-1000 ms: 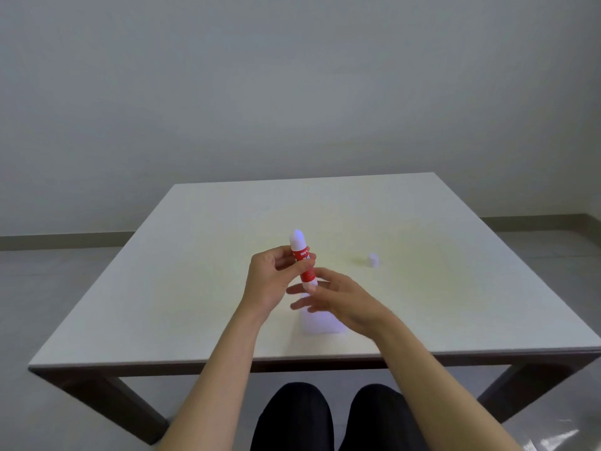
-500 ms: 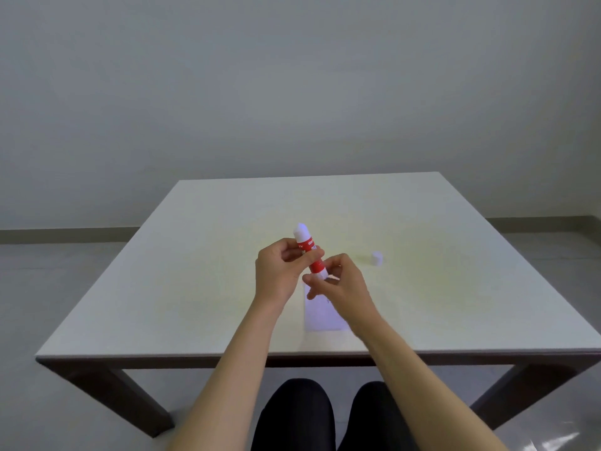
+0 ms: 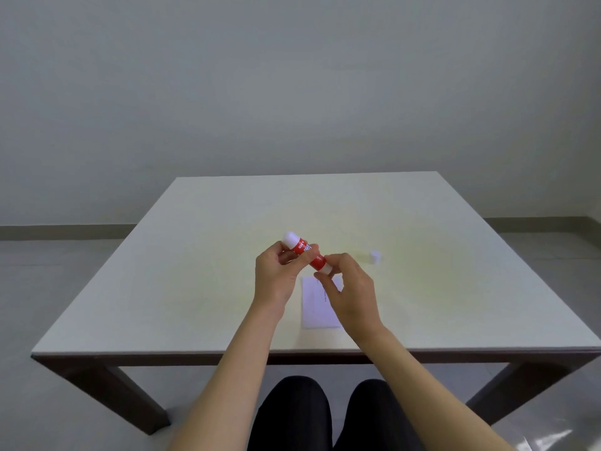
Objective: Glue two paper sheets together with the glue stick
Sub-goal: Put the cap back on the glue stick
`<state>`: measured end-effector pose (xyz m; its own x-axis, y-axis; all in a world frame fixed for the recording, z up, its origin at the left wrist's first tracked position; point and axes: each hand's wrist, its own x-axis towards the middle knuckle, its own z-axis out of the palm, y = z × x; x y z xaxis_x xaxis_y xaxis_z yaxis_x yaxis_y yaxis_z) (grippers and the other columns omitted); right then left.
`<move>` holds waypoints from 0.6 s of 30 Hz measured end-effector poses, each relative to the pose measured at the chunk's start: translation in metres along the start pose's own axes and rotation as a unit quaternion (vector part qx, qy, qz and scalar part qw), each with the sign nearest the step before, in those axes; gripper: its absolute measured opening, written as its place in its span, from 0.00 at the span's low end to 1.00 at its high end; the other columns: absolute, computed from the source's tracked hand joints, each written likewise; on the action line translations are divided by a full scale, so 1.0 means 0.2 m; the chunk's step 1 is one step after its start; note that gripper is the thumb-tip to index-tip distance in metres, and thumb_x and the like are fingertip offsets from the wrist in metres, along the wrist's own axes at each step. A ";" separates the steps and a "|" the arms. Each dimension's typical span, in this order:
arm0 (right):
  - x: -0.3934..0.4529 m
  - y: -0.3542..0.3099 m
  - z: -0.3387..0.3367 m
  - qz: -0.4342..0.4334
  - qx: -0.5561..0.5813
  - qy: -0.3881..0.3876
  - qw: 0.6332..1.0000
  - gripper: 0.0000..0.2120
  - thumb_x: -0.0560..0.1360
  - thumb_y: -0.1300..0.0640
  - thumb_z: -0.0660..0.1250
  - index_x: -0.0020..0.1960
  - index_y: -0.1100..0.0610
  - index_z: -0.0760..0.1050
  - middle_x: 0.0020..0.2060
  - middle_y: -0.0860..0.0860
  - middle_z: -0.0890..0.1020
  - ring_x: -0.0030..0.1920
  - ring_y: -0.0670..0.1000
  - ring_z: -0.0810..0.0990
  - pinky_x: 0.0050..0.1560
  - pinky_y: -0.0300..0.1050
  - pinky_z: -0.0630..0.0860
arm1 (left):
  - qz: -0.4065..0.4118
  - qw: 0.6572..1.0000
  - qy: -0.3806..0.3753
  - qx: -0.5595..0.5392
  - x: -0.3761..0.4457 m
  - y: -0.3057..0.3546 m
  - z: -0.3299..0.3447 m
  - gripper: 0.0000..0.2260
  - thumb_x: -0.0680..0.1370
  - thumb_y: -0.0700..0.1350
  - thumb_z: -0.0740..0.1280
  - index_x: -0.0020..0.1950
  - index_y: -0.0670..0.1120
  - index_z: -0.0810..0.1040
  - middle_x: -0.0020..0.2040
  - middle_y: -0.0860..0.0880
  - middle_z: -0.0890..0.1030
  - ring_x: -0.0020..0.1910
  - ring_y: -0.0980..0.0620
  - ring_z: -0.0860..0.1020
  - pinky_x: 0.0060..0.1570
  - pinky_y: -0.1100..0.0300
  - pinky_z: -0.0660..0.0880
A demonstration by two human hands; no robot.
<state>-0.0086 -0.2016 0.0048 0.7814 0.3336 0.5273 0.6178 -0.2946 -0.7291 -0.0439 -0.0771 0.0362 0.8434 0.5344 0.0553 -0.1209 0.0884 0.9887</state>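
A red glue stick (image 3: 317, 260) with white ends is held above the table, tilted, its upper white end pointing up and left. My left hand (image 3: 276, 275) grips its red barrel. My right hand (image 3: 349, 292) pinches its lower white end with thumb and fingertips. Below the hands a white paper sheet (image 3: 313, 307) lies flat on the table, partly hidden by my right hand; I cannot tell whether it is one sheet or two stacked. A small white cap (image 3: 374, 256) stands on the table to the right.
The pale table (image 3: 195, 271) fills the middle of the view, its near edge just beyond my knees. A grey wall stands behind it and grey floor lies on both sides.
My right hand went from open under the glue stick to pinching its lower white end. The stick tilted further, and both hands drifted slightly right.
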 end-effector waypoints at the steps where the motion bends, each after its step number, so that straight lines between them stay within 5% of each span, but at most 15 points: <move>1: 0.00 0.01 0.00 0.010 0.013 -0.004 1.000 0.06 0.73 0.63 0.70 0.48 0.61 0.74 0.40 0.52 0.82 0.40 0.48 0.78 0.39 0.32 0.70 | -0.001 1.000 -0.001 -0.003 0.00 0.00 0.00 0.05 0.67 0.43 0.77 0.40 0.48 0.83 0.42 0.51 0.87 0.42 0.55 0.84 0.47 0.62 0.75; 3: 0.05 0.00 -0.03 0.128 0.131 -0.062 0.981 0.09 0.74 0.56 0.70 0.50 0.58 0.74 0.43 0.52 0.82 0.39 0.46 0.81 0.41 0.29 0.73 | -0.005 1.000 0.003 -0.009 -0.01 0.00 -0.01 0.05 0.68 0.43 0.76 0.42 0.46 0.83 0.41 0.50 0.87 0.41 0.55 0.84 0.47 0.63 0.75; 6: 0.12 -0.02 -0.10 0.331 0.374 -0.239 0.833 0.22 0.80 0.46 0.55 0.56 0.63 0.76 0.43 0.58 0.84 0.36 0.54 0.83 0.47 0.43 0.80 | -0.006 1.000 0.002 -0.010 -0.01 -0.01 -0.03 0.06 0.69 0.44 0.76 0.43 0.45 0.83 0.41 0.51 0.87 0.41 0.56 0.84 0.44 0.66 0.74; 9: 0.13 0.00 -0.13 0.360 0.445 -0.273 0.773 0.20 0.82 0.51 0.54 0.53 0.66 0.77 0.39 0.59 0.84 0.33 0.53 0.82 0.41 0.43 0.80 | -0.007 1.000 -0.002 -0.008 -0.01 0.00 -0.03 0.06 0.68 0.44 0.76 0.42 0.44 0.83 0.42 0.48 0.87 0.45 0.50 0.85 0.46 0.63 0.75; 11: 0.12 0.00 -0.12 0.328 0.455 -0.234 0.795 0.12 0.80 0.57 0.60 0.50 0.65 0.77 0.39 0.59 0.82 0.34 0.52 0.83 0.42 0.42 0.80 | -0.008 1.000 0.005 -0.007 -0.01 0.01 -0.03 0.06 0.68 0.44 0.76 0.42 0.44 0.83 0.42 0.47 0.87 0.46 0.47 0.84 0.49 0.59 0.77; 13: 0.10 -0.01 -0.09 0.234 0.352 -0.178 0.888 0.04 0.77 0.61 0.66 0.48 0.62 0.75 0.40 0.57 0.83 0.37 0.52 0.84 0.44 0.43 0.80 | -0.009 1.000 0.016 -0.012 -0.01 0.01 -0.02 0.05 0.68 0.43 0.77 0.40 0.46 0.83 0.42 0.47 0.87 0.46 0.47 0.84 0.51 0.58 0.77; 15: 0.05 0.00 -0.05 0.105 0.133 -0.084 0.982 0.05 0.73 0.63 0.70 0.46 0.60 0.74 0.39 0.53 0.83 0.40 0.52 0.83 0.43 0.44 0.78 | -0.015 0.999 0.022 -0.018 -0.01 0.00 0.00 0.04 0.68 0.43 0.77 0.38 0.48 0.83 0.40 0.50 0.87 0.45 0.49 0.85 0.48 0.61 0.75; 18: -0.01 0.03 0.01 -0.118 -0.137 0.036 0.983 0.09 0.68 0.64 0.75 0.44 0.63 0.76 0.37 0.54 0.83 0.36 0.58 0.80 0.37 0.46 0.76 | -0.018 0.999 0.044 0.000 -0.02 -0.01 0.03 0.04 0.67 0.44 0.77 0.37 0.51 0.83 0.37 0.54 0.86 0.42 0.54 0.84 0.44 0.66 0.73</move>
<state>-0.0057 -0.2024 -0.0010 0.6118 0.3603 0.7042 0.7753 -0.4497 -0.4435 -0.0436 -0.0833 0.0340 0.7977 0.6031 0.0081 -0.0919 0.1083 0.9899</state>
